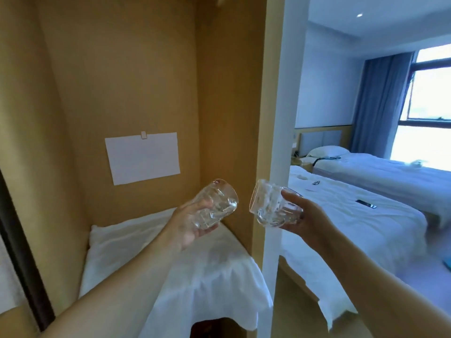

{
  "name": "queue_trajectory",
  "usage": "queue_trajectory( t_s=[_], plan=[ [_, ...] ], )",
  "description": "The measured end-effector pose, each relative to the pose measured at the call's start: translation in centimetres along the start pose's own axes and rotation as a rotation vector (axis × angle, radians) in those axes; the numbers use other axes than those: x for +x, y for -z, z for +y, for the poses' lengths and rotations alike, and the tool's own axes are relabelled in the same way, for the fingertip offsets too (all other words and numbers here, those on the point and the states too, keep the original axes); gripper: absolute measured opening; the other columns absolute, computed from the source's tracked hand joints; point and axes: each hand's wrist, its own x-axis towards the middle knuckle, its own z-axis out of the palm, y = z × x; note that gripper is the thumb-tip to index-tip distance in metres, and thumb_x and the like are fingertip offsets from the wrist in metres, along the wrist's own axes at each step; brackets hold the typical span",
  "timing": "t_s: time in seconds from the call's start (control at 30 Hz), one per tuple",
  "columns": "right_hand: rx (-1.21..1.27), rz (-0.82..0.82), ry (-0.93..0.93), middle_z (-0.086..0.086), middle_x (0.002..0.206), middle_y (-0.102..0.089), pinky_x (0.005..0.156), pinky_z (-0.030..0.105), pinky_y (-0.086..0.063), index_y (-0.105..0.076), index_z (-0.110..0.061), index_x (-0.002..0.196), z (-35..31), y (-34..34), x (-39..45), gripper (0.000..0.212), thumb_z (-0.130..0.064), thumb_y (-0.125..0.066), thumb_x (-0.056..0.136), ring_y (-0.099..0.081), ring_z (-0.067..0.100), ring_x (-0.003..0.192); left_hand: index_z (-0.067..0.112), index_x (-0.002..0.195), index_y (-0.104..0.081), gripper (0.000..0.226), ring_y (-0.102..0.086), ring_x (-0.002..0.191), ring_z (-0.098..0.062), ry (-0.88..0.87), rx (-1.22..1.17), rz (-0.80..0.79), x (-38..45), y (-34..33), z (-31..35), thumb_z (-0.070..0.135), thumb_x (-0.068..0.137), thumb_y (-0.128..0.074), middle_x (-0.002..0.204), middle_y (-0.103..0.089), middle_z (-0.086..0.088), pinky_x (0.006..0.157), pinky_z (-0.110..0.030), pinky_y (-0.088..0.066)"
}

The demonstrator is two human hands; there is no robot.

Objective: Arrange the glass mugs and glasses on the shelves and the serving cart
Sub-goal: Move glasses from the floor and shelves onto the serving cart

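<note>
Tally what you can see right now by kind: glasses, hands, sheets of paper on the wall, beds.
Glasses: 2, one held in the left hand's grip, one in the right hand's grip
Hands: 2
Sheets of paper on the alcove wall: 1
Beds: 2, near and far
Total: 7

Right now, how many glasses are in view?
2. One glass is held in the left hand over the white-clothed shelf; the other glass is in the right hand. Others may be out of frame.
</note>
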Motion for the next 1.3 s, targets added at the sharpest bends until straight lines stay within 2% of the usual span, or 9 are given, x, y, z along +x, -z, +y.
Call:
queue_trajectory(
  t_s=[0.1,0.27,0.6,0.77,0.87,0.97,1.1,1.2,1.3],
  plan=[
    [0.194,-0.038,0.002,0.015,0.129,-0.068,0.09,0.05,-0.057,-0.063,-0.016,0.132,-1.6,3.1,-1.3,0.053,-0.035,-0.073,0.084,-0.069,0.036,0.113,0.02,0.133,-0.06,0.058,-0.068,0.114,-0.033,-0.019,0.0,-0.143,0.8,-3.7,-0.9,0.01,0.079,-0.076,0.127,-0.069,-0.013,0.092,-0.046,-0.055],
    [0.485,-0.051,0.044,0.019,0.132,-0.065,0.08,0.046,-0.06,-0.073,-0.007,0.121,-4.0,8.4,-3.0,0.04,-0.035,-0.049,0.104,-0.069,0.035,0.111,0.017,0.137,-0.057,0.078,-0.068,0.11,-0.035,0.003,-0.04,-0.29,3.4,-10.8,-2.8,0.014,0.064,-0.083,0.131,-0.065,-0.018,0.077,-0.04,-0.06],
    [0.57,0.22,0.176,0.024,0.134,-0.062,0.092,0.055,-0.056,-0.053,-0.005,0.137,-7.5,22.0,-3.9,0.066,0.007,-0.068,0.074,-0.066,0.04,0.114,0.019,0.12,-0.07,0.054,-0.068,0.113,-0.037,0.1,0.011,-0.448,9.4,-26.4,-10.2,0.022,0.069,-0.088,0.124,-0.07,-0.017,0.089,-0.048,-0.056],
    [0.551,0.401,0.187,0.023,0.123,-0.068,0.092,0.057,-0.055,-0.066,-0.006,0.119,-9.1,29.9,-4.4,0.049,-0.002,-0.077,0.072,-0.065,0.041,0.115,0.023,0.094,-0.082,0.038,-0.072,0.103,-0.036,0.142,-0.041,-0.481,11.5,-34.5,-14.4,0.025,0.058,-0.091,0.111,-0.075,-0.014,0.088,-0.051,-0.058],
    [0.465,0.524,0.17,0.016,0.116,-0.072,0.094,0.047,-0.056,-0.067,-0.012,0.122,-9.9,34.0,-5.0,0.059,-0.017,-0.085,0.066,-0.07,0.033,0.104,0.018,0.108,-0.077,0.054,-0.072,0.104,-0.037,0.175,-0.06,-0.467,13.0,-39.1,-16.8,0.025,0.056,-0.092,0.115,-0.073,-0.016,0.086,-0.053,-0.058],
    [0.457,0.554,0.191,0.011,0.102,-0.075,0.075,0.034,-0.054,-0.07,-0.012,0.115,-10.9,37.8,-5.3,0.058,-0.022,-0.088,0.06,-0.071,0.026,0.081,0.017,0.119,-0.069,0.069,-0.073,0.101,-0.032,0.216,-0.056,-0.487,14.1,-43.7,-19.0,0.03,0.055,-0.093,0.116,-0.074,-0.014,0.08,-0.047,-0.06],
    [0.446,0.579,0.189,0.015,0.109,-0.073,0.074,0.037,-0.055,-0.067,-0.009,0.119,-12.0,42.6,-5.7,0.061,-0.019,-0.088,0.062,-0.07,0.03,0.091,0.012,0.106,-0.08,0.032,-0.073,0.101,-0.03,0.314,-0.143,-0.616,15.0,-49.1,-22.0,0.025,0.077,-0.082,0.117,-0.073,-0.016,0.072,-0.036,-0.06],
    [0.428,0.584,0.203,0.019,0.104,-0.075,0.068,0.04,-0.059,-0.066,-0.006,0.119,-12.8,45.8,-6.1,0.061,-0.012,-0.088,0.062,-0.074,0.034,0.084,0.012,0.1,-0.081,0.023,-0.071,0.108,-0.032,0.362,-0.2,-0.703,15.3,-52.6,-24.0,0.026,0.084,-0.074,0.119,-0.072,-0.018,0.08,-0.038,-0.06],
    [0.427,0.626,0.207,0.022,0.106,-0.072,0.073,0.047,-0.061,-0.066,-0.004,0.119,-13.2,48.4,-6.2,0.062,-0.009,-0.087,0.061,-0.074,0.037,0.084,0.004,0.129,-0.067,0.046,-0.058,0.128,-0.037,0.48,-0.25,-0.702,15.9,-55.7,-26.1,0.026,0.088,-0.07,0.133,-0.063,-0.022,0.112,-0.046,-0.044]
  ],
)
